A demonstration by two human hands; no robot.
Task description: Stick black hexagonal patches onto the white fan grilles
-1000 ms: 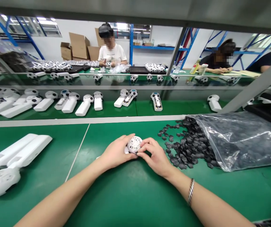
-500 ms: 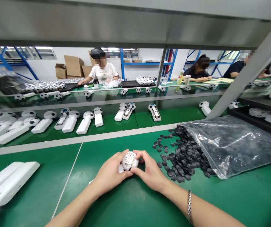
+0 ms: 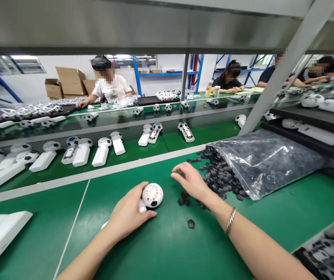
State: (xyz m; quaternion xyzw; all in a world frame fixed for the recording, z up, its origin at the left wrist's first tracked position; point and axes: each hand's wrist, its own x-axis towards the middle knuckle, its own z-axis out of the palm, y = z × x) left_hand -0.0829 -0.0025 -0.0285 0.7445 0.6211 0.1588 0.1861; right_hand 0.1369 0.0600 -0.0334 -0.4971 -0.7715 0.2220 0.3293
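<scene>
My left hand (image 3: 130,208) is wrapped round a white handheld fan (image 3: 153,194) with a round, football-like grille. A black patch shows low on the grille, and my palm hides most of the handle. My right hand (image 3: 190,179) is off the fan, above the green bench beside a pile of small black pentagon pieces (image 3: 223,177). Its fingers are curved, thumb and forefinger slightly apart, with nothing visible between them. A few loose pieces (image 3: 184,199) lie below that hand, and a single black pentagon (image 3: 191,223) rests nearer me.
A clear plastic bag (image 3: 268,163) of black pieces lies behind the pile. White fans (image 3: 101,151) stand along the green conveyor (image 3: 128,155) ahead. Black trays (image 3: 309,134) with fans are at right, white fan handles (image 3: 3,237) at left. Co-workers sit across the line.
My right hand has left the fan and moved up and right towards the black pile. Loose black pieces now lie nearer me. The fan stays in my left hand; the view has shifted right.
</scene>
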